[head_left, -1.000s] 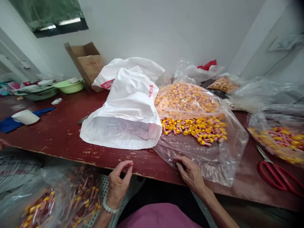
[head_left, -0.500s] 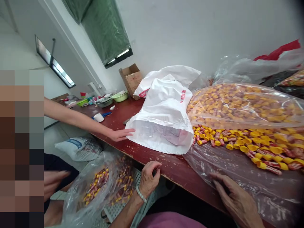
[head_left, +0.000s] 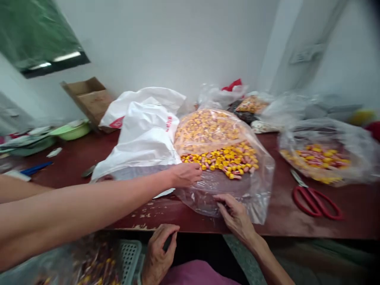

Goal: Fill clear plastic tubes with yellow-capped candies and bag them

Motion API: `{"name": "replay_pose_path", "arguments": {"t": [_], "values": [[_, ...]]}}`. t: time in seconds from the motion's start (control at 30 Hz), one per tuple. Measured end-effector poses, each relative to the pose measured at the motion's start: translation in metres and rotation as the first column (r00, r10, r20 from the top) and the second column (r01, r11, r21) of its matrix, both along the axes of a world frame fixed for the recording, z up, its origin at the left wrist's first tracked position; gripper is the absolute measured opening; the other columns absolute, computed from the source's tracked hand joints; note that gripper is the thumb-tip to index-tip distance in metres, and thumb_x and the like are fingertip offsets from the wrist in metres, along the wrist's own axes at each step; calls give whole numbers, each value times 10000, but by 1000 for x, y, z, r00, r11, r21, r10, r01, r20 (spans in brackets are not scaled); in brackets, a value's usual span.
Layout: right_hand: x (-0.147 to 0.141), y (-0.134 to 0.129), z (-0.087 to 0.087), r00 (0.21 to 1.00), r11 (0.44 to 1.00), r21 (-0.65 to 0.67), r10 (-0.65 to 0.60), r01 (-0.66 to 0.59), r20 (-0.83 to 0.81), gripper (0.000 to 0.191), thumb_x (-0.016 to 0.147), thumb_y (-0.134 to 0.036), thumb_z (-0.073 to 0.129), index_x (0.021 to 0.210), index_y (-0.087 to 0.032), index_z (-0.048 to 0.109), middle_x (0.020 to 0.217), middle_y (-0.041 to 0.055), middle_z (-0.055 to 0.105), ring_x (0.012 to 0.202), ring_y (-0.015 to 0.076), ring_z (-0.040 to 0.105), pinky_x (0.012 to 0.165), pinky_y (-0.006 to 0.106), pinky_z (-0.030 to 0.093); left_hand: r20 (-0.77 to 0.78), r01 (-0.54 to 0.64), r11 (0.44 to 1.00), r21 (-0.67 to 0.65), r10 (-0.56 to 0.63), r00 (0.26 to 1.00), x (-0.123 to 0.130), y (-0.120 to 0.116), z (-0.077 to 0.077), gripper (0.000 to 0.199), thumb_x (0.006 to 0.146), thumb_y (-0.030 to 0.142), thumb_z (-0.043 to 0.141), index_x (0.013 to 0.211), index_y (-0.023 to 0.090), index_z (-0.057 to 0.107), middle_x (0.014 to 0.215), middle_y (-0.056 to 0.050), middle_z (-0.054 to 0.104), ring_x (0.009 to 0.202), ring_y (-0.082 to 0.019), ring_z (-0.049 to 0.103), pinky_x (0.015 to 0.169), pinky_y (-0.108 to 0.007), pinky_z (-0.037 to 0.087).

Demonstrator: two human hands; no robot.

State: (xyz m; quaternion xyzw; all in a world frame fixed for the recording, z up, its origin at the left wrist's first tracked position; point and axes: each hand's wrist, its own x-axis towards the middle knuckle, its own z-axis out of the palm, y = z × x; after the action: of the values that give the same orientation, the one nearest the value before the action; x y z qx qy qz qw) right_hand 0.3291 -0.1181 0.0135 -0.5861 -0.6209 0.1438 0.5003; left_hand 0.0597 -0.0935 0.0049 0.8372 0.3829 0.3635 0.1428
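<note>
My left hand (head_left: 160, 251) is at the table's front edge, fingers curled and thumb near the fingertips, nothing visible between them. My right hand (head_left: 237, 217) rests on the front of a clear plastic bag (head_left: 252, 198), thumb and fingers extended and apart. In the bag lie many small yellow-capped pieces with red-and-white bodies (head_left: 219, 158). A co-worker's hand (head_left: 187, 174) reaches across from the left to the near edge of these pieces; its fingertips' contact is unclear. Left of the bag lies a white woven sack (head_left: 145, 134) with red print, partly behind the co-worker's forearm.
Red-handled scissors (head_left: 317, 202) lie on the dark red table (head_left: 285, 217) at right. Beyond them sits another open clear bag (head_left: 356, 138) of similar pieces. A cardboard box (head_left: 92, 101) and green basin (head_left: 71, 130) stand at left. Below is a light green crate (head_left: 130, 257).
The view has swung right, bringing the scissors and second bag into sight. The co-worker's arm now stretches across the sack to the yellow-capped pieces. My hands keep much the same pose.
</note>
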Motion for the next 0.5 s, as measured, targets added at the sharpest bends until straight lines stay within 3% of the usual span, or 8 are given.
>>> {"name": "replay_pose_path", "arguments": {"t": [0.13,0.2,0.27,0.33,0.37,0.4,0.43,0.5], "values": [[47,-23,15,970,971,10,-240,241,-21,190,870,-238,472,988,-205,617,930,53,665,852,173,627,713,269,499,49,182,983,37,-184,982,25,-16,12,176,821,118,517,916,218,626,798,-12,694,725,-114,664,673,-185,551],[80,-32,24,920,918,72,-390,391,-21,195,870,-251,476,1005,-209,610,935,52,663,835,170,624,704,272,497,82,266,961,77,-272,959,46,-2,26,140,815,178,536,870,245,647,734,1,690,656,-120,660,614,-197,566],[122,-39,38,777,764,198,-630,614,19,219,871,-245,462,1032,-198,602,973,70,649,887,184,605,779,310,485,84,379,922,81,-385,919,82,35,43,89,782,273,582,745,281,663,653,11,667,621,-143,653,590,-249,584],[171,-45,55,482,493,329,-868,806,119,245,854,-231,465,1046,-179,608,1058,108,611,1013,227,549,897,387,427,86,481,873,79,-486,870,131,87,60,127,756,327,601,644,291,648,661,7,663,708,-173,668,709,-334,596],[196,-47,64,331,379,368,-924,849,190,248,841,-229,479,1041,-181,618,1126,122,574,1084,252,503,942,429,382,79,526,847,75,-530,844,155,112,68,160,738,339,610,589,288,630,645,6,655,732,-189,672,756,-373,590],[220,-48,73,220,315,381,-937,869,271,242,827,-238,502,1029,-196,629,1200,125,528,1141,278,452,961,462,348,51,588,807,59,-590,806,174,134,73,203,700,355,634,512,285,598,584,10,630,706,-202,671,764,-398,588],[243,-48,80,152,286,369,-924,884,352,239,811,-260,536,1025,-214,632,1279,119,468,1194,308,392,967,495,321,-28,686,727,-7,-686,727,187,149,77,199,671,364,647,495,290,591,561,9,617,712,-217,672,793,-423,581],[282,-43,90,110,255,264,-880,930,462,348,751,-329,628,1085,-237,596,1416,106,313,1256,370,290,951,551,301,-39,716,695,-74,-719,694,190,158,79,140,644,374,643,524,307,619,592,5,630,775,-245,675,843,-445,565]]}}
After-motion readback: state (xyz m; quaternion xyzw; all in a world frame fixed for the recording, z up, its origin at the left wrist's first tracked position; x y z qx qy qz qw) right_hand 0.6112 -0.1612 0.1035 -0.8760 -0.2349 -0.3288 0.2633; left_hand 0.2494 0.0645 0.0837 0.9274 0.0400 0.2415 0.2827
